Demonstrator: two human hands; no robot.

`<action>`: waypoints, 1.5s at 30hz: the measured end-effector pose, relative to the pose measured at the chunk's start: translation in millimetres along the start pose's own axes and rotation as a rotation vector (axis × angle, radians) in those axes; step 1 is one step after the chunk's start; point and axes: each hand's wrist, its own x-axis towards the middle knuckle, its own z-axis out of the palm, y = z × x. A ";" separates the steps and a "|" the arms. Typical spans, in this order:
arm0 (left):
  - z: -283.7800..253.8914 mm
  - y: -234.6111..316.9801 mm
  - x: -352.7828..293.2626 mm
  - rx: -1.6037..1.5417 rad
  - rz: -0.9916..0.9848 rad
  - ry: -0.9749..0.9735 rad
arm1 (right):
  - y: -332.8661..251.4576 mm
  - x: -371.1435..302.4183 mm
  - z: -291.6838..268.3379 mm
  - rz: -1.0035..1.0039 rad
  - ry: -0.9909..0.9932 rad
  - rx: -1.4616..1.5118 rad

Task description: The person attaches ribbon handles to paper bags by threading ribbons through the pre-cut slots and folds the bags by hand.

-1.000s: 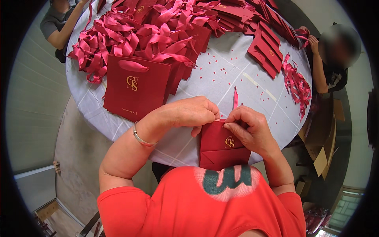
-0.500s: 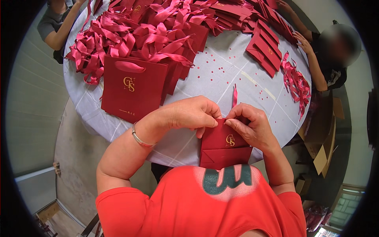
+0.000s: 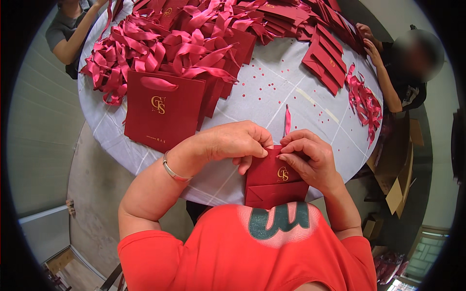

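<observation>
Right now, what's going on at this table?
A person's left hand pinches the top of a red paper bag at the near edge of the table; the right hand is there too, its grip unclear. A pink ribbon extends beyond the right hand. Ribboned red bags are ahead-left; a co-worker's hands are beside stacked bags at far right.

At the worktop's near edge, your left hand and right hand touch a bag, a ribbon just beyond; heaped bags fill the far left, stacked bags the far right, loose ribbons the right edge.
</observation>
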 end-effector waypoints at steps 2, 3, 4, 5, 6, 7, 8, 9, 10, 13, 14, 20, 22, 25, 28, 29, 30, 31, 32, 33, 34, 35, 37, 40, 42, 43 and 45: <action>4.5 3.0 1.1 0.025 0.006 0.044 | -2.6 -3.2 -2.1 -0.017 0.018 -0.008; 3.8 3.3 0.5 0.023 0.006 0.042 | -3.4 -2.1 -1.3 -0.027 0.023 -0.017; 3.5 4.4 -0.4 0.022 -0.001 0.045 | -4.7 -0.2 -0.6 -0.026 0.022 -0.018; 3.1 5.2 -0.8 0.021 -0.009 0.047 | -6.4 2.1 0.0 -0.069 0.046 -0.059; 3.0 4.1 -0.9 0.019 -0.007 0.047 | -7.5 3.4 0.8 -0.114 0.068 -0.100; 3.0 3.0 -1.0 0.022 -0.002 0.060 | -7.8 3.1 1.7 -0.114 0.067 -0.101; 3.2 2.5 -1.2 0.026 0.002 0.073 | -8.2 2.2 2.7 -0.138 0.058 -0.136; 4.0 2.5 -1.1 0.025 0.004 0.071 | -8.3 0.8 3.4 -0.161 0.049 -0.171; 4.9 3.2 -1.5 0.040 0.010 0.086 | -8.4 0.3 4.1 -0.161 0.049 -0.173; 7.5 4.5 -2.3 0.055 0.014 0.107 | -7.5 -1.2 6.5 -0.176 0.007 -0.187; 8.2 5.0 -2.5 0.055 0.011 0.112 | -5.9 -2.0 7.5 -0.175 0.008 -0.179; 12.2 9.5 -7.6 0.110 0.021 0.124 | -9.1 -2.7 10.7 -0.188 0.011 -0.186; 12.4 9.5 -7.7 0.114 0.020 0.130 | -11.3 -2.7 11.8 -0.181 0.006 -0.203; 13.4 11.1 -8.4 0.132 0.023 0.138 | -14.1 -1.2 12.6 -0.160 -0.004 -0.240; 14.4 11.9 -9.6 0.168 0.034 0.146 | -17.9 1.6 13.5 -0.191 -0.014 -0.312; 14.6 11.8 -10.1 0.190 0.042 0.152 | -18.7 2.3 14.8 -0.193 -0.024 -0.353; 15.3 12.1 -10.5 0.191 0.042 0.150 | -19.8 2.8 15.8 -0.195 -0.033 -0.395; 15.9 12.5 -11.1 0.214 0.050 0.151 | -22.0 3.1 16.7 -0.194 -0.032 -0.396; 16.0 12.7 -11.6 0.236 0.057 0.152 | -25.0 3.3 17.6 -0.173 -0.077 -0.465; 16.2 12.5 -11.7 0.236 0.058 0.151 | -27.4 3.5 18.8 -0.152 -0.124 -0.535; 16.5 12.2 -11.8 0.263 0.053 0.153 | -28.8 4.4 20.7 -0.151 -0.124 -0.536; 16.9 12.3 -12.1 0.290 0.049 0.154 | -30.1 5.4 22.9 -0.087 -0.150 -0.540; 17.6 12.9 -12.8 0.294 0.070 0.163 | -26.9 8.4 24.8 -0.025 -0.177 -0.541; 17.0 12.1 -13.2 0.272 0.094 0.160 | -22.5 13.5 24.9 0.064 -0.082 -0.249; 16.8 11.9 -12.7 0.248 0.094 0.144 | -27.1 12.6 24.1 0.258 -0.057 -0.089; 16.7 12.1 -12.6 0.242 0.072 0.151 | -27.3 12.5 22.9 0.263 -0.051 -0.090; 16.8 14.1 -13.1 0.244 0.046 0.152 | -24.5 15.5 18.3 0.170 -0.135 -0.214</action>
